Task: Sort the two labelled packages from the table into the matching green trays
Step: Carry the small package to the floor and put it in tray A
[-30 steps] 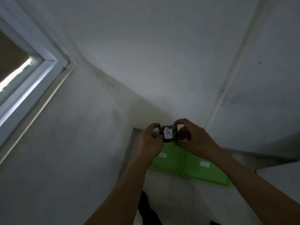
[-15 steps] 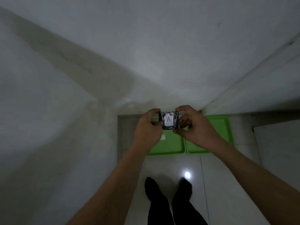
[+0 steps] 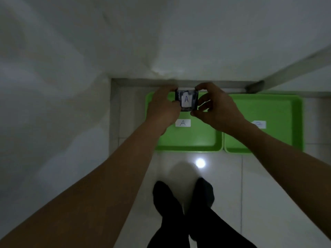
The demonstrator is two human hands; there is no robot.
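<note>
Package marked A (image 3: pixel 186 101) pinched at both sides, left hand (image 3: pixel 162 110) and right hand (image 3: pixel 217 111) closed on it, hanging above the A tray (image 3: pixel 189 140). Best lowered level onto that tray beyond its label (image 3: pixel 182 123), both grips released together. Beside the A tray, second green tray (image 3: pixel 279 111), label blurred. Beneath the A tray, pale glossy floor tiles (image 3: pixel 268 185); behind, dim white walls (image 3: pixel 161 42).

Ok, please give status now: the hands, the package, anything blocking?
Left hand and right hand both gripping package A. Package over tray A, not released. Path down clear.
</note>
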